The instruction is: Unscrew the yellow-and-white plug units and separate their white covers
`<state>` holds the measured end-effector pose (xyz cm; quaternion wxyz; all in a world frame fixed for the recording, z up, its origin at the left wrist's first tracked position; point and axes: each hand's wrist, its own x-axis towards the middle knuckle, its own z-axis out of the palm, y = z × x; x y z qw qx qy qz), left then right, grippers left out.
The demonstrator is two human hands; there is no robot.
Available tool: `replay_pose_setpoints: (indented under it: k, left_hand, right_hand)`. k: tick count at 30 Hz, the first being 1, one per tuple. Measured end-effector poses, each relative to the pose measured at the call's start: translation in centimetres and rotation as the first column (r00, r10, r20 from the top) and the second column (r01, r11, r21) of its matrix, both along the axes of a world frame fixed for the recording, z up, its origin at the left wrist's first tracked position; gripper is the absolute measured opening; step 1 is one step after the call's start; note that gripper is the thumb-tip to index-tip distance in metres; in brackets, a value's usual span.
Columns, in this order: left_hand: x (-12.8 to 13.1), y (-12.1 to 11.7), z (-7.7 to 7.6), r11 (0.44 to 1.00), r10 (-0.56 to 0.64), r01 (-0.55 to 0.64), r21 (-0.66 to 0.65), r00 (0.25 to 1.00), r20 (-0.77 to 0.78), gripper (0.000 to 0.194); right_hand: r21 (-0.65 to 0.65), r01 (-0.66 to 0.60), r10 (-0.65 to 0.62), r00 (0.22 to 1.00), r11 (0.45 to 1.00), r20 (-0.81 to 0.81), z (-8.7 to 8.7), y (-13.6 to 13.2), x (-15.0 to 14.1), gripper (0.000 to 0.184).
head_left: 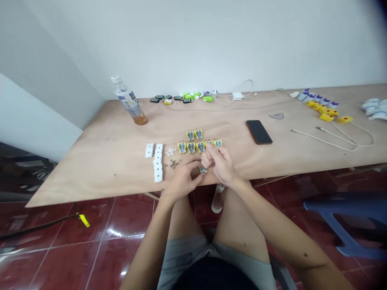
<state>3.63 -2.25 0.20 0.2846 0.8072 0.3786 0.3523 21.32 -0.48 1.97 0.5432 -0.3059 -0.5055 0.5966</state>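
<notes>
My left hand [185,177] rests at the table's near edge, fingers curled on a small metal-and-yellow part [203,170]. My right hand [220,163] is right beside it, fingers pinched together over the same spot; what they pinch is too small to name. Just beyond the hands lie two rows of yellow parts [196,143]. To the left are several white plastic covers [157,161] and a scatter of small dark screws [174,163].
A black phone [259,131] lies to the right, with white cables [332,137] and more yellow parts [328,112] farther right. A plastic bottle [130,102] stands at back left. Small green and black items [184,97] line the wall. A blue stool [347,219] stands on the red floor.
</notes>
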Motion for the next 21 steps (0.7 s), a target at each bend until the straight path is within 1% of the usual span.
replay_pose_setpoints:
  k: [2,3,5,6,7,8,10,11,13,15,16,17,18,19,21]
  left_hand:
    - [0.1,0.0,0.1,1.000,-0.003,0.003,-0.006,1.000,0.007,0.024]
    - [0.1,0.0,0.1,1.000,-0.004,0.004,-0.007,1.000,0.011,0.027]
    - [0.0,0.0,0.0,1.000,0.008,-0.008,-0.009,1.000,0.014,0.035]
    - [0.0,0.0,-0.1,1.000,0.020,-0.020,-0.008,1.000,0.014,0.038]
    - [-0.1,-0.1,-0.2,0.999,0.034,-0.034,-0.006,0.999,0.016,0.042]
    - [-0.2,-0.1,-0.3,0.999,0.046,-0.046,-0.006,0.999,0.017,0.046]
    - [-0.2,0.0,-0.4,0.998,0.055,-0.055,-0.011,0.998,0.018,0.052]
    - [-0.3,0.0,-0.4,0.999,0.050,-0.049,-0.014,0.999,0.021,0.051]
    - [-0.3,0.0,-0.3,0.999,0.032,-0.032,-0.022,0.999,0.025,0.046]
    - [-0.3,0.1,-0.2,0.999,0.022,-0.022,-0.027,0.999,0.026,0.042]
    - [-0.3,0.1,-0.2,0.999,0.025,-0.025,-0.029,0.999,0.024,0.041]
    - [-0.3,0.1,-0.2,0.999,0.032,-0.031,-0.033,0.999,0.021,0.039]
    - [-0.3,0.1,-0.2,0.999,0.037,-0.036,-0.037,0.999,0.018,0.038]
    - [-0.3,0.2,-0.3,0.998,0.039,-0.038,-0.039,0.999,0.017,0.035]
    - [-0.3,0.2,-0.3,0.998,0.034,-0.033,-0.047,0.999,0.019,0.031]
  right_hand:
    - [0.025,-0.054,0.054,0.998,0.998,0.020,0.3,0.5,0.1,0.071]
    - [0.052,-0.077,0.074,0.995,0.996,0.061,0.7,0.7,0.3,0.070]
    - [0.105,-0.125,0.099,0.969,0.987,0.228,1.9,1.0,0.9,0.066]
    - [0.143,-0.150,0.095,0.938,0.978,0.333,2.7,1.1,1.4,0.064]
    - [0.182,-0.189,0.089,0.889,0.965,0.450,3.6,1.2,1.9,0.060]
    - [0.226,-0.215,0.053,0.825,0.950,0.563,4.4,1.4,2.5,0.055]
    - [0.262,-0.294,-0.006,0.656,0.919,0.755,5.8,1.6,3.6,0.045]
    - [0.276,-0.329,-0.043,0.570,0.903,0.820,6.4,1.7,4.1,0.041]
    - [0.305,-0.350,-0.143,0.419,0.886,0.897,7.3,2.0,4.9,0.036]
    - [0.338,-0.338,-0.236,0.308,0.878,0.922,7.9,2.2,5.5,0.036]
    - [0.338,-0.337,-0.255,0.267,0.879,0.929,8.2,2.2,5.7,0.039]
    - [0.316,-0.349,-0.243,0.237,0.882,0.941,8.4,2.3,5.8,0.043]
    - [0.275,-0.374,-0.204,0.218,0.886,0.954,8.7,2.3,5.9,0.045]
    - [0.225,-0.405,-0.151,0.208,0.886,0.966,9.0,2.3,5.9,0.046]
    - [0.159,-0.460,-0.063,0.216,0.874,0.974,9.6,2.1,5.8,0.044]
